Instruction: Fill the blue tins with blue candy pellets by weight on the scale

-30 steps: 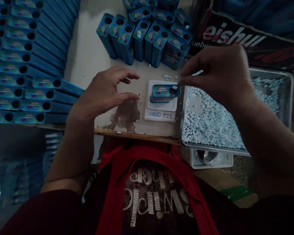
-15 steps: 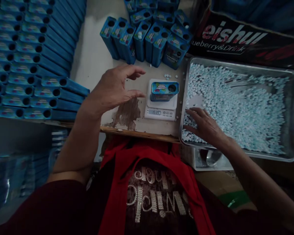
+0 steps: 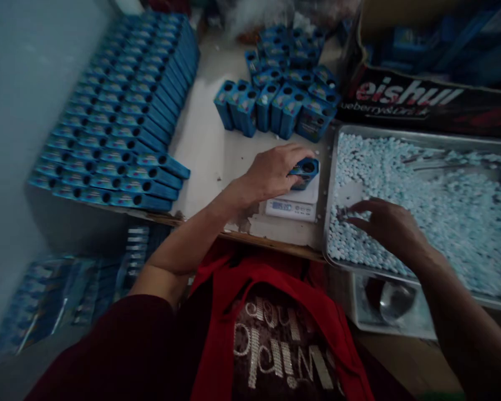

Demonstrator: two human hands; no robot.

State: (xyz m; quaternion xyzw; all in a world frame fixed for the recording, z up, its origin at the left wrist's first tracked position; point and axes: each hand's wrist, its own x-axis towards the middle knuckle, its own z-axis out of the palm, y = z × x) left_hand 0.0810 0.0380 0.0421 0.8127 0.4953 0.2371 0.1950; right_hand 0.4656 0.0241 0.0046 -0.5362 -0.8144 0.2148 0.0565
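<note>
On a small white digital scale stands a blue candy tin with a dark round hole in its top. My left hand is closed round the tin's left side, fingers behind and thumb in front. My right hand hovers low over a metal tray filled with small pale blue and white candies. Its thumb and fingertips pinch together at a small blurred thing near the tray's left end, too unclear to name.
Rows of blue tins stand packed on the table's left, with a looser group behind the scale. An open black carton rises behind the tray. Below the tray sits a white container; the table's wooden edge runs in front.
My left hand has moved right and closed on the tin. My right hand's fingers have drawn together over the candies. The whole view has shifted, showing more of the table's far left.
</note>
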